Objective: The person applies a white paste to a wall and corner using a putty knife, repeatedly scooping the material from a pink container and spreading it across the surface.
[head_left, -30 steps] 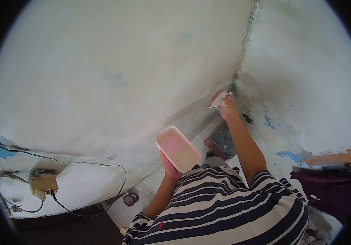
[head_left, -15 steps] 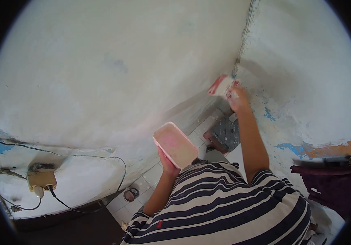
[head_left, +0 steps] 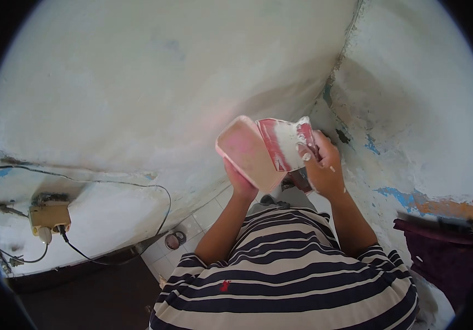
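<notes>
My left hand [head_left: 240,180] grips a shallow pink plastic tray [head_left: 254,160] from below and the side, tilting its inside toward me. Wrapped round the near end of a wide red putty knife [head_left: 283,144] is my right hand [head_left: 325,168], its fingers and knuckles spotted with white paste. White putty coats much of the knife's flat face and bunches near the handle. The knife's wide edge overlaps the tray's right rim in this view.
Two patchy whitewashed walls [head_left: 137,99] meet at a corner beyond my hands. A socket box [head_left: 49,218] with plugs and cables sits at lower left. Purple cloth [head_left: 440,258] hangs at right. Below lie floor tiles [head_left: 195,225] and a small round object [head_left: 175,240].
My right hand has brought the putty knife from the wall corner down and back to the tray's edge. The tray in my left hand has risen slightly and shifted right.
</notes>
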Demonstrator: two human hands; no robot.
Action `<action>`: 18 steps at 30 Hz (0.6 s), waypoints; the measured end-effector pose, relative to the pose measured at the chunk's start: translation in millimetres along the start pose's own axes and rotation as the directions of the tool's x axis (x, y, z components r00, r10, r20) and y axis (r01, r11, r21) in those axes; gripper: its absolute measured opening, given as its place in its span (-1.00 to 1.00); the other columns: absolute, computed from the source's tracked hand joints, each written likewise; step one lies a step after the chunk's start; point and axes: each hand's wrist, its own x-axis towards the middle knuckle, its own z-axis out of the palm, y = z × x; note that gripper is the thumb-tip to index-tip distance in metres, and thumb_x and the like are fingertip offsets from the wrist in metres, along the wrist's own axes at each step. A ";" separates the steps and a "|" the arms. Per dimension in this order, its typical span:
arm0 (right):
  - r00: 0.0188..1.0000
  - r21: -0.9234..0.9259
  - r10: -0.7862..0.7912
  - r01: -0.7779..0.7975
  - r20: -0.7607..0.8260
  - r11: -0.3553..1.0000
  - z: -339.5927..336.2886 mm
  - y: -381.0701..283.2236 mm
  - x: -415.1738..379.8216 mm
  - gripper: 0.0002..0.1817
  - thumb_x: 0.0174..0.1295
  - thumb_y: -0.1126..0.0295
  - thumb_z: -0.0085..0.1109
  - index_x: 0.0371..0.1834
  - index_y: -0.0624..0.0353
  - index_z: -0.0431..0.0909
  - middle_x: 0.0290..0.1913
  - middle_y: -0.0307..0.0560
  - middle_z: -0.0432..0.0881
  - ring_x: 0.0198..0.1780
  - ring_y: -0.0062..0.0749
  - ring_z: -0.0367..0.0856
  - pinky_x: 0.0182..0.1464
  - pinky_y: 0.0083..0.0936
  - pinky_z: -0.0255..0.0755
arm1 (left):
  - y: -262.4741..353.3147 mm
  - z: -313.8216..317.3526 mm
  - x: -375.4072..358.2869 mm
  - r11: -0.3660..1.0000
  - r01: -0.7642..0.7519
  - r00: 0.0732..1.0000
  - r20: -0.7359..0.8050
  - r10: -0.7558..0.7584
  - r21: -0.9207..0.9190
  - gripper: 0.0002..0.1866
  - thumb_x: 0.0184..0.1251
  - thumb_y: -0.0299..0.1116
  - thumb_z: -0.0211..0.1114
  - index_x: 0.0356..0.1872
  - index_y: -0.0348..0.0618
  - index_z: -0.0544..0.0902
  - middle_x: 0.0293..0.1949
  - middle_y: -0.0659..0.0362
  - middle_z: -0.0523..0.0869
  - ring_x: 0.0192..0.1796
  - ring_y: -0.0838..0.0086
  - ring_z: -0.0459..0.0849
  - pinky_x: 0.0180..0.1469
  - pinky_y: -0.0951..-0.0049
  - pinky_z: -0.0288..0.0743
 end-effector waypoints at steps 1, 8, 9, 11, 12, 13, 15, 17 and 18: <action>0.996 -0.136 -0.085 0.088 0.022 0.987 5.3 -6.2 -3.5 -0.75 0.37 0.47 0.14 0.07 0.27 0.56 -0.37 -0.05 0.68 -0.47 -0.43 0.54 -0.35 -0.43 0.45 | -1.5 8.8 1.2 0.998 -0.051 0.998 0.022 0.051 0.021 -0.23 0.55 0.35 -0.23 0.54 0.03 0.21 0.46 0.19 0.39 0.45 0.24 0.42 0.47 0.13 0.32; 0.915 -0.345 -0.368 0.404 0.167 0.847 27.4 -3.2 -0.5 -0.74 0.27 0.58 0.12 0.01 0.39 0.54 -0.31 0.33 0.64 -0.31 0.28 0.62 -0.27 -0.29 0.49 | -7.6 16.6 8.9 0.970 -0.244 0.955 0.170 0.241 -0.003 -0.21 0.54 0.34 -0.17 0.53 -0.03 0.21 0.46 0.18 0.38 0.47 0.30 0.39 0.46 0.17 0.33; 0.923 -0.350 -0.334 0.382 0.191 0.855 28.5 -5.5 -1.9 -0.74 0.26 0.60 0.11 0.01 0.38 0.54 -0.28 0.36 0.65 -0.25 0.36 0.61 -0.25 -0.26 0.50 | -5.1 18.3 7.4 0.968 -0.252 0.955 0.162 0.249 -0.006 -0.21 0.54 0.34 -0.17 0.53 -0.03 0.21 0.46 0.18 0.38 0.47 0.30 0.39 0.46 0.17 0.33; 0.921 -0.352 -0.349 0.390 0.176 0.851 29.2 0.0 -2.4 -0.75 0.27 0.60 0.11 0.01 0.38 0.54 -0.28 0.35 0.65 -0.24 0.34 0.63 -0.25 -0.26 0.51 | -1.2 23.5 4.7 0.967 -0.255 0.952 0.167 0.256 -0.025 -0.22 0.55 0.32 -0.15 0.52 -0.05 0.23 0.45 0.17 0.39 0.45 0.31 0.41 0.45 0.18 0.34; 0.918 -0.357 -0.366 0.396 0.150 0.846 30.7 0.9 -1.3 -0.75 0.27 0.61 0.11 0.01 0.38 0.55 -0.27 0.34 0.66 -0.24 0.31 0.65 -0.25 -0.26 0.51 | 0.0 23.6 4.4 0.964 -0.265 0.950 0.164 0.266 -0.029 -0.22 0.55 0.32 -0.15 0.52 -0.05 0.23 0.45 0.17 0.39 0.45 0.31 0.41 0.45 0.18 0.34; 0.916 -0.354 -0.368 0.401 0.158 0.845 32.0 -1.0 -0.8 -0.75 0.27 0.61 0.11 0.01 0.38 0.55 -0.27 0.34 0.66 -0.24 0.31 0.65 -0.25 -0.26 0.51 | 0.3 23.8 4.0 0.956 -0.292 0.942 0.169 0.290 -0.017 -0.23 0.55 0.31 -0.14 0.51 -0.05 0.23 0.44 0.17 0.40 0.45 0.31 0.41 0.44 0.18 0.35; 0.917 -0.306 -0.383 0.399 0.116 0.864 35.5 -6.3 -0.5 -0.75 0.27 0.63 0.11 0.01 0.38 0.55 -0.28 0.34 0.66 -0.25 0.30 0.66 -0.25 -0.27 0.51 | 0.6 23.3 3.5 0.947 -0.321 0.933 0.172 0.317 -0.006 -0.24 0.55 0.30 -0.13 0.51 -0.06 0.24 0.43 0.16 0.41 0.44 0.31 0.42 0.44 0.18 0.35; 0.918 -0.313 -0.377 0.397 0.125 0.863 37.3 -3.6 -2.3 -0.75 0.27 0.61 0.13 0.02 0.38 0.55 -0.29 0.33 0.66 -0.27 0.27 0.67 -0.26 -0.28 0.51 | -1.2 21.2 3.0 0.943 -0.331 0.931 0.149 0.334 -0.042 -0.25 0.55 0.30 -0.13 0.49 -0.07 0.26 0.42 0.16 0.42 0.42 0.31 0.43 0.42 0.17 0.37; 0.919 -0.322 -0.372 0.395 0.132 0.860 38.6 -2.1 -3.0 -0.75 0.27 0.60 0.14 0.02 0.39 0.55 -0.30 0.32 0.66 -0.29 0.25 0.67 -0.26 -0.30 0.50 | -2.0 18.5 4.3 0.943 -0.331 0.931 0.148 0.334 -0.045 -0.25 0.55 0.30 -0.13 0.49 -0.07 0.26 0.42 0.16 0.42 0.42 0.31 0.43 0.42 0.17 0.37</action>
